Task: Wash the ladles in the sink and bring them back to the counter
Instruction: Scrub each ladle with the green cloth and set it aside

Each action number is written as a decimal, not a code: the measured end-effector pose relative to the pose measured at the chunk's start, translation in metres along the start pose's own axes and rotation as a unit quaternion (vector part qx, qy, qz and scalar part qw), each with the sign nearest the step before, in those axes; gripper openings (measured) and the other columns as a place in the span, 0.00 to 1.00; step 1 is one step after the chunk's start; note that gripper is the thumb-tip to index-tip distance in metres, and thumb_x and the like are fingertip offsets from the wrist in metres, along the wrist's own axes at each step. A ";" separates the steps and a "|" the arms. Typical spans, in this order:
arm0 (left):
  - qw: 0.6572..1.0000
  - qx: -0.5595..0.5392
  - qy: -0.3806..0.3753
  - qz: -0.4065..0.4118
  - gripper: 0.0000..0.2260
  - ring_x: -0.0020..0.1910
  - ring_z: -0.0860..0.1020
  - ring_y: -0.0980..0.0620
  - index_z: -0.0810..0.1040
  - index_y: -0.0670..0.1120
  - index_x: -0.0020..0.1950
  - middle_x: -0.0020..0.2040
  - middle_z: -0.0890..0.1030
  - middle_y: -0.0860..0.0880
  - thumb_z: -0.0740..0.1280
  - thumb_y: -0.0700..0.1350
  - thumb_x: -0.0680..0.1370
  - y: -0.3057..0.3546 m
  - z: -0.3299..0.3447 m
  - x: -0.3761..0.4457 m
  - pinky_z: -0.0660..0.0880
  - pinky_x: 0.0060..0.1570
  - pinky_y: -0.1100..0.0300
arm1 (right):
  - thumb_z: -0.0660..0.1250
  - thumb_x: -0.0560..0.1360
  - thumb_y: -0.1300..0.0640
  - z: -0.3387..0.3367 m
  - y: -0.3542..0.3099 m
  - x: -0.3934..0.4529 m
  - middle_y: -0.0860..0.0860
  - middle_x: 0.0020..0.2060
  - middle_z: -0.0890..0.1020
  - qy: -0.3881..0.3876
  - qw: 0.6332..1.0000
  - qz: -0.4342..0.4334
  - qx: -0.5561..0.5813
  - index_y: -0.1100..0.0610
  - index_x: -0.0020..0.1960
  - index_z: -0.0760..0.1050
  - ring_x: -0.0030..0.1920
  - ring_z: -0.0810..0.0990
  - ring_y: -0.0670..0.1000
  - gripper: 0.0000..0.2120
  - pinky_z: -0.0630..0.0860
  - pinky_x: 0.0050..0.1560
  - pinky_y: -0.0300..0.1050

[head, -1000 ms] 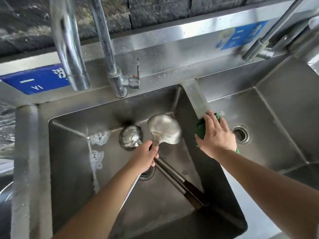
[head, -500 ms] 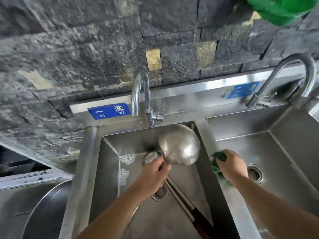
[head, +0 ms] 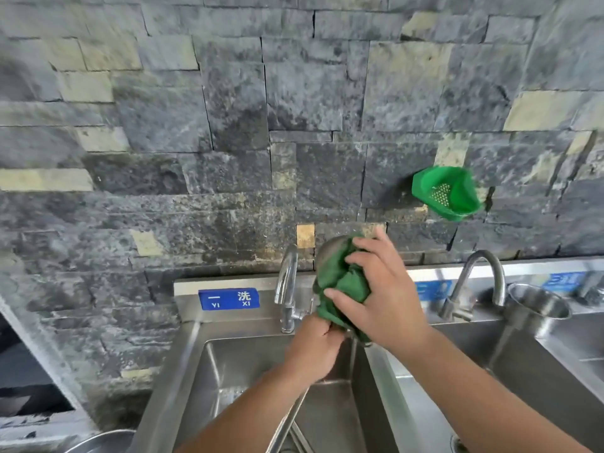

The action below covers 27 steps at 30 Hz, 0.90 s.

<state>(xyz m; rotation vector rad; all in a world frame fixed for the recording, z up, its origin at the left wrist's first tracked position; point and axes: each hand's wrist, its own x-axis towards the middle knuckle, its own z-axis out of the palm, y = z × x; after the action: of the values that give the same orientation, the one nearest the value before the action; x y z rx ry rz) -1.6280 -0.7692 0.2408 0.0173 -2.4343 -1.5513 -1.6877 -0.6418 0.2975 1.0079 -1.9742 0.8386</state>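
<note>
**Scrubbing the raised ladle bowl with the green cloth**

Holding the ladle (head: 327, 256) upright above the back edge of the left sink basin (head: 228, 364), the left hand (head: 313, 348) curls closed around its neck just under the bowl, while the long handle runs down into the basin between the forearms. The right hand (head: 382, 295) spreads its fingers over a bunched green cloth (head: 340, 282) and presses it against the bowl, which shows only as a sliver of grey metal at the top of the cloth. A second thin metal shaft lies beside the first at the bottom of the basin; whether it belongs to another ladle I cannot tell.

To do this step well, the left hand should probably keep its hold firm and close to the bowl so the ladle does not twist under pressure. The cloth wants to travel around the whole curve, inside and out, with the bowl turned a little at a time. Keeping the work over the basin lets drips fall there. The tap (head: 287, 282) stands just behind, handy for a rinse, which I judge is likely needed before the ladle goes back to the counter.
</note>
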 end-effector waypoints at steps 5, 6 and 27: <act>0.995 0.036 0.061 0.071 0.17 0.42 0.75 0.65 0.74 0.51 0.58 0.44 0.75 0.61 0.59 0.33 0.75 0.042 -0.029 0.011 0.70 0.40 0.69 | 0.64 0.65 0.29 0.012 -0.021 0.060 0.44 0.58 0.80 -0.080 0.981 -0.007 -0.176 0.48 0.52 0.81 0.69 0.71 0.58 0.27 0.70 0.61 0.67; 0.994 0.048 0.068 0.072 0.15 0.44 0.75 0.63 0.74 0.49 0.59 0.46 0.76 0.60 0.59 0.35 0.76 0.044 -0.033 0.012 0.70 0.41 0.71 | 0.63 0.65 0.28 0.013 -0.028 0.073 0.44 0.59 0.79 -0.103 0.976 0.001 -0.194 0.46 0.54 0.80 0.69 0.70 0.58 0.29 0.70 0.62 0.66; 0.989 -0.104 0.099 0.044 0.15 0.25 0.62 0.54 0.69 0.51 0.35 0.27 0.65 0.53 0.61 0.43 0.82 0.060 -0.087 -0.002 0.60 0.25 0.60 | 0.72 0.72 0.47 -0.027 -0.017 0.168 0.47 0.43 0.86 -0.164 0.909 0.230 0.306 0.48 0.49 0.83 0.46 0.85 0.50 0.08 0.80 0.56 0.55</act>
<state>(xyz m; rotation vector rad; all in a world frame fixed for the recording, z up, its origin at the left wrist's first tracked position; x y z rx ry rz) -1.5994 -0.8207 0.3283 0.0232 -2.0854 -1.6691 -1.7323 -0.6892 0.4554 1.0829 -2.3389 1.7253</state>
